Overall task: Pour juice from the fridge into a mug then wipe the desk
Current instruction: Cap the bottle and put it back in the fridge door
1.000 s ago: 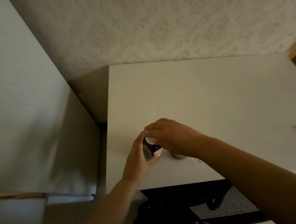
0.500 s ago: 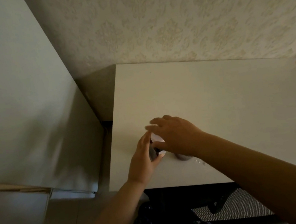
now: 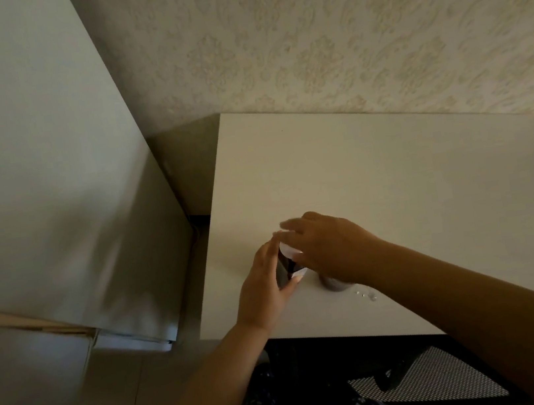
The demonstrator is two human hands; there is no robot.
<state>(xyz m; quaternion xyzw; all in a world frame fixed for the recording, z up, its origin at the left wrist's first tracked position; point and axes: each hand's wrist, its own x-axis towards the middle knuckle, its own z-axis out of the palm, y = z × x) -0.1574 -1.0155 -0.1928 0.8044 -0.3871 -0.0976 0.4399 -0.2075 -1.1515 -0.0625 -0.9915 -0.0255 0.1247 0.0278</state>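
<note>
I see my left hand (image 3: 264, 284) wrapped around a small dark juice bottle (image 3: 285, 265) with a white cap. My right hand (image 3: 331, 248) grips the cap on top. A dark mug (image 3: 333, 285) hides just under that hand. Drops (image 3: 366, 294) sit beside it on the white desk (image 3: 394, 183). I think wiping comes next.

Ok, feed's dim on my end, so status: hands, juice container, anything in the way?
Left hand wrapped on dark juice container, right hand on its top. Container on desk, near front edge. Droplets beside it. Mug not clearly seen.
</note>
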